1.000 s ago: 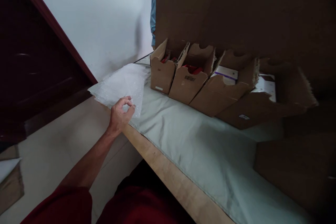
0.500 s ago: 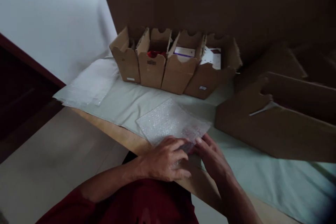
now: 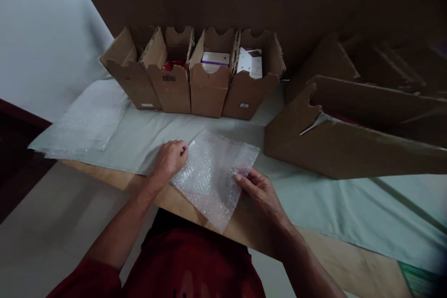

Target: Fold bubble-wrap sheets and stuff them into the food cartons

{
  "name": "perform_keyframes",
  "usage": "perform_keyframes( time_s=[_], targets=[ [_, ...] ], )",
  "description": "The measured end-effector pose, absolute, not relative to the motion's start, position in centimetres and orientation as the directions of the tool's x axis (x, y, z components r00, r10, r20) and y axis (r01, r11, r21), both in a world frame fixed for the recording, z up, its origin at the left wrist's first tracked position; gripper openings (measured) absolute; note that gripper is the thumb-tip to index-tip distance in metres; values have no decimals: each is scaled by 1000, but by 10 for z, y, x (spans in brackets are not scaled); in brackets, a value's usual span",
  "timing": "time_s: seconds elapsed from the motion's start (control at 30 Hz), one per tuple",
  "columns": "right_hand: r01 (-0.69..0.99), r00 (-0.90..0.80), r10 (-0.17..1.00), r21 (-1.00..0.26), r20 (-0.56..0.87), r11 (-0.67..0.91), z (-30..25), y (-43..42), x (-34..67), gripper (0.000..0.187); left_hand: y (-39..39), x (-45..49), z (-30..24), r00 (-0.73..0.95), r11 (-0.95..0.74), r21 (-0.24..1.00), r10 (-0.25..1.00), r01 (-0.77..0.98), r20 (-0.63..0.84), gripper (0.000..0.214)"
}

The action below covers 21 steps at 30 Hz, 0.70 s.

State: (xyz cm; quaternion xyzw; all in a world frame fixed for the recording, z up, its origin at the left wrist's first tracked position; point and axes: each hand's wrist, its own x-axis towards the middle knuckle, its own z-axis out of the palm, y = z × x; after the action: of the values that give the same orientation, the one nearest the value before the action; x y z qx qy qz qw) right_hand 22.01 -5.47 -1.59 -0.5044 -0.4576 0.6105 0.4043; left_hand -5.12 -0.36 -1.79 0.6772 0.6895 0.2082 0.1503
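Note:
A clear bubble wrap bag (image 3: 213,172) lies on the pale green cloth, its near corner reaching over the wooden table edge. At its left side, my left hand (image 3: 171,157) is closed with the fingers curled on the bag's edge. My right hand (image 3: 257,191) pinches the right edge, thumb on top and fingers underneath. Something reddish shows faintly through the plastic near my right thumb; I cannot make out what it is. A stack of similar bubble wrap bags (image 3: 87,116) rests to the left.
Several open cardboard bins stand in a row at the back, one with a red item (image 3: 173,65), others with a white and purple box (image 3: 215,59) and a white box (image 3: 250,62). A larger cardboard bin (image 3: 349,149) stands at right. The wooden table edge (image 3: 115,177) runs in front.
My left hand has moved from over the bag's near right part to its left edge. The bag now lies more spread out between both hands. The view has shifted to the right.

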Motion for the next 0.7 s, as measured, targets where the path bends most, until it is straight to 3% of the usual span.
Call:
perform_keyframes(
  time_s=[0.13,0.27,0.37,0.47,0.7],
  targets=[
    [-60,15,982,-981,-186,-185,-16,-55,230,31,-13,-56,-7,-49,-26,677,995,735,91,9],
    [-74,116,986,-991,-120,-112,-17,-51,238,30,-27,-63,3,-83,9,955,996,296,16,13],
    [-104,87,989,-988,-120,-111,-17,-50,238,29,-33,-54,5,-4,151,988,989,17,-151,30],
    [-108,63,990,-987,-130,-122,-17,-53,236,33,-35,-42,2,10,228,974,974,12,-228,41],
    [11,49,995,-996,-91,-92,-18,-55,240,45,-35,-42,-4,-44,245,962,969,120,-241,31]
  ],
)
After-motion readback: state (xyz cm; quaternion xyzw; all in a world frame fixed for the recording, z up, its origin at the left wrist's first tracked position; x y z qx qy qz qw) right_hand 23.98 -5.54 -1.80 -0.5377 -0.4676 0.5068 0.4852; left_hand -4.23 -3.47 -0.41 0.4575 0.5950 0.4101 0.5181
